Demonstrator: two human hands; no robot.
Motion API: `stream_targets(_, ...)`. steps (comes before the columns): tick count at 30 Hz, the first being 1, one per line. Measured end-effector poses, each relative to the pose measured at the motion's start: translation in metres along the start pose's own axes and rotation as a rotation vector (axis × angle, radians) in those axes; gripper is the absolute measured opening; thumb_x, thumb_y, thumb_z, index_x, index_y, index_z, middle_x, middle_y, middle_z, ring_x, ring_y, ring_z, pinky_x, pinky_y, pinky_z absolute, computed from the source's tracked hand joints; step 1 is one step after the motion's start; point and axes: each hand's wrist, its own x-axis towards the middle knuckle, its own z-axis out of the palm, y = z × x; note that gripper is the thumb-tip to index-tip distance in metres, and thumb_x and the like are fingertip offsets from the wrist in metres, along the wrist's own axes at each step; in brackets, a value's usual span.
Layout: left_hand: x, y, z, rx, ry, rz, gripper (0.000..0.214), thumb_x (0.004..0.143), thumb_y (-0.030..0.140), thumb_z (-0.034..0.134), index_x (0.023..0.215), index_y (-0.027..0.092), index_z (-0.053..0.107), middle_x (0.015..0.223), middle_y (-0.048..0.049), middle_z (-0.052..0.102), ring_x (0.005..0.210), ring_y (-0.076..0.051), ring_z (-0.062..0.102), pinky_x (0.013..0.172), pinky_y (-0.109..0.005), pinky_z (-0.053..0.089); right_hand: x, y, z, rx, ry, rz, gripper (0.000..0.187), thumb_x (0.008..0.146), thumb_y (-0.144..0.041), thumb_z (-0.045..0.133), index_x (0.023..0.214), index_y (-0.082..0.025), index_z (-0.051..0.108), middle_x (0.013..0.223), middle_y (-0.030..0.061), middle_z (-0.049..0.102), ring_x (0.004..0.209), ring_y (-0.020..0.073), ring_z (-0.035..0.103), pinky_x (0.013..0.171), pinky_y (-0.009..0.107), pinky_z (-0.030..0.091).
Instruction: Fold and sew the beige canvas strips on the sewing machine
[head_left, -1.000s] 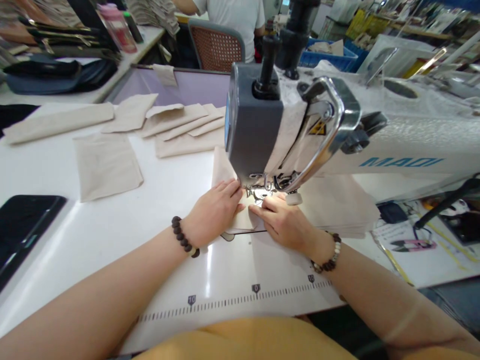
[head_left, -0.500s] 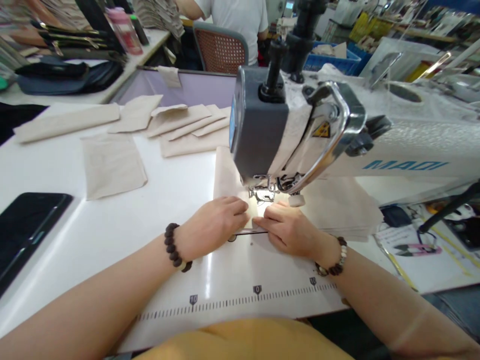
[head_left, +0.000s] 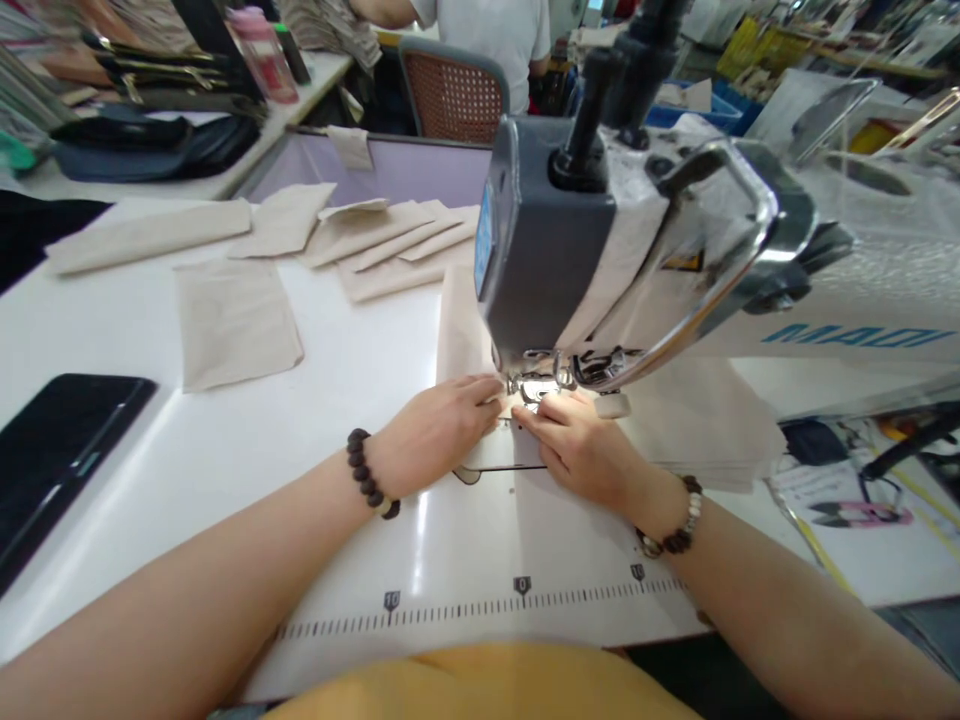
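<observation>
A beige fabric piece (head_left: pixel 461 325) lies under the presser foot (head_left: pixel 537 388) of a sewing machine (head_left: pixel 546 250), in the light of its lamp. My left hand (head_left: pixel 435 435) is at the near left edge of the fabric, its fingers close together and pressed down on it. Just right of the foot, my right hand (head_left: pixel 589 450) has its index finger stretched toward the needle area and the other fingers curled on the cloth. The fingertips of both hands are partly hidden. A stack of beige fabric (head_left: pixel 697 425) sits beyond my right hand.
Several folded beige pieces (head_left: pixel 405 235) lie at the table's back, with a single beige piece (head_left: pixel 240 325) nearer. A black phone (head_left: pixel 64 460) rests at left. Pink-handled thread snips (head_left: pixel 862 514) are at right. A person (head_left: pixel 491 45) sits behind a chair (head_left: pixel 457 95).
The fabric's near edge has moved away from me toward the foot, baring more of the metal plate. Both hands have moved slightly forward with it. The whole view has shifted a little.
</observation>
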Motion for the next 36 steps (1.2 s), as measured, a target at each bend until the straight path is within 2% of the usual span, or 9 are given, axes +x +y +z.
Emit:
stream_targets(6,0.008,-0.006,-0.002,0.065,0.029,-0.063,0.015,0.09,0.013,0.046,0.092,0.012,0.061,0.097,-0.0055,0.06,0.095,-0.017,0.056,0.085,-0.028,0.046,0.003,0.002,0.004,-0.023,-0.027,0.036,0.035,0.084,-0.009,0.039,0.115,-0.008,0.055,0.082,0.0091,0.056,0.076,0.0194,0.048,0.07,0.033,0.036)
stream_targets(15,0.009,-0.006,-0.001,0.087,0.056,-0.068,0.013,0.089,0.014,0.048,0.088,0.013,0.061,0.094,-0.0051,0.062,0.096,-0.018,0.056,0.087,-0.029,0.045,0.004,0.001,0.003,-0.018,-0.03,0.042,0.032,0.082,-0.009,0.039,0.109,-0.008,0.058,0.081,0.0093,0.055,0.076,0.0204,0.048,0.07,0.034,0.035)
stream_targets(23,0.009,-0.006,0.001,0.123,0.048,-0.089,0.014,0.089,0.016,0.048,0.095,0.012,0.06,0.101,-0.0072,0.061,0.104,-0.021,0.053,0.092,-0.033,0.042,0.006,0.0,0.002,-0.007,-0.028,0.04,0.03,0.082,-0.008,0.04,0.104,-0.01,0.059,0.08,0.0081,0.054,0.076,0.0191,0.049,0.07,0.032,0.036)
stream_targets(26,0.007,0.001,-0.004,0.162,-0.003,-0.142,0.017,0.09,0.022,0.049,0.099,0.011,0.059,0.103,-0.009,0.059,0.102,-0.022,0.053,0.089,-0.035,0.043,0.005,0.0,0.0,-0.009,-0.013,0.028,0.03,0.082,-0.009,0.038,0.105,-0.01,0.059,0.079,0.0084,0.054,0.075,0.0193,0.048,0.071,0.033,0.037)
stream_targets(30,0.0,0.022,-0.012,0.239,-0.131,-0.214,0.034,0.088,0.04,0.049,0.096,0.008,0.061,0.093,-0.012,0.059,0.085,-0.025,0.056,0.068,-0.034,0.047,0.002,0.001,-0.003,0.014,0.012,0.004,0.034,0.084,-0.011,0.036,0.109,-0.011,0.058,0.078,0.0075,0.054,0.075,0.0193,0.047,0.071,0.033,0.038)
stream_targets(33,-0.004,0.035,-0.015,0.253,-0.136,-0.149,0.041,0.087,0.047,0.048,0.09,0.009,0.062,0.086,-0.0115,0.059,0.081,-0.023,0.055,0.063,-0.032,0.044,-0.001,0.003,-0.004,0.031,0.002,0.006,0.034,0.086,-0.012,0.036,0.111,-0.014,0.058,0.077,0.0066,0.054,0.073,0.0185,0.047,0.071,0.032,0.039)
stream_targets(36,-0.006,0.038,-0.014,0.261,-0.127,-0.035,0.034,0.085,0.043,0.054,0.085,0.01,0.063,0.081,-0.0094,0.059,0.08,-0.023,0.054,0.066,-0.032,0.043,-0.002,0.004,-0.006,0.038,0.003,0.012,0.032,0.087,-0.013,0.035,0.107,-0.014,0.061,0.076,0.0067,0.053,0.072,0.0181,0.046,0.071,0.032,0.039)
